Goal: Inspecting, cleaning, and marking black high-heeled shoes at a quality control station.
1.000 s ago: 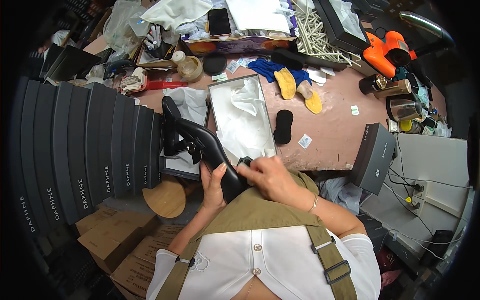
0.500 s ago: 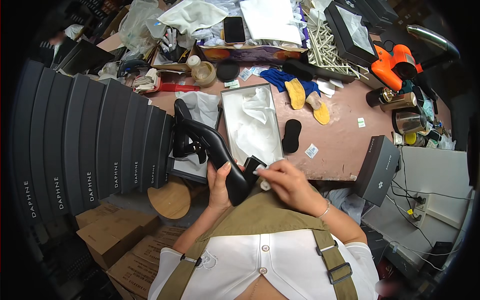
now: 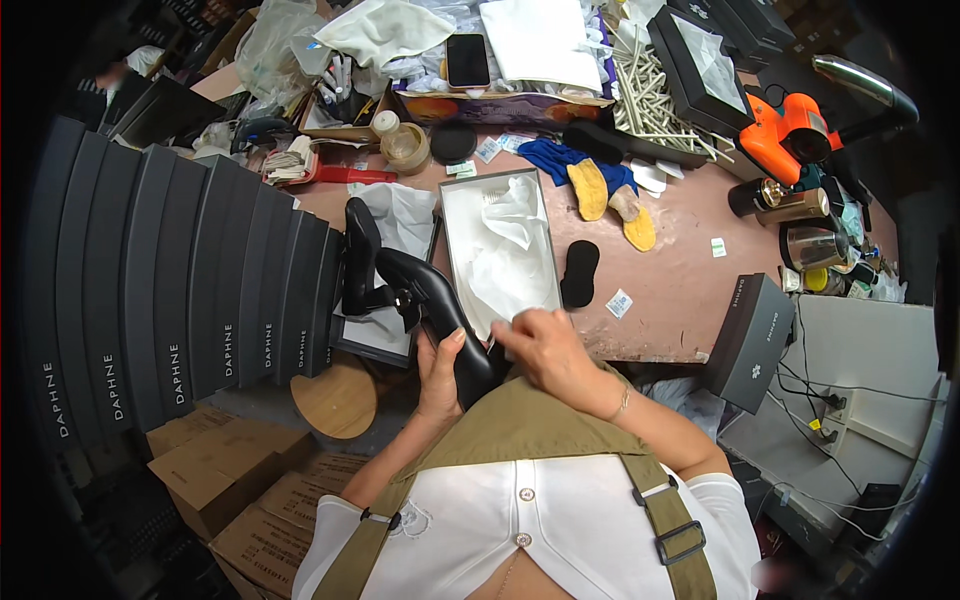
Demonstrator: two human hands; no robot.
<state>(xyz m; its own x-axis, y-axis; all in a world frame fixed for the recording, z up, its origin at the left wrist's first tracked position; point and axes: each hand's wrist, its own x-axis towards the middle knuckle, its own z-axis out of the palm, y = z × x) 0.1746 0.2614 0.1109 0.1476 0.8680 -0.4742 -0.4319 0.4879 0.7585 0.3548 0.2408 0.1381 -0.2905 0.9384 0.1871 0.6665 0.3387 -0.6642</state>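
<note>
A black high-heeled shoe (image 3: 428,295) with a strap and buckle is tilted in front of my body, toe pointing away. My left hand (image 3: 438,372) is wrapped round its side, thumb on top. At its heel end, my right hand (image 3: 555,352) is closed with fingertips pinched, covering part of the shoe; what it pinches is hidden. The matching black shoe (image 3: 359,255) rests on white tissue (image 3: 402,215) in an open box at the left. Beyond my right hand lies an open box (image 3: 551,255) with a white inside and crumpled tissue.
Dark shoe boxes (image 3: 190,270) stand in a row at the left. A black insole pad (image 3: 579,273), yellow sponge pads (image 3: 588,190) and a blue cloth (image 3: 545,157) lie on the table. An orange heat tool (image 3: 790,135) and a tilted grey box (image 3: 748,340) are at the right.
My right hand has moved slightly left and turned over the shoe's heel end; the small white thing seen in its fingers is now hidden. My left hand keeps its hold.
</note>
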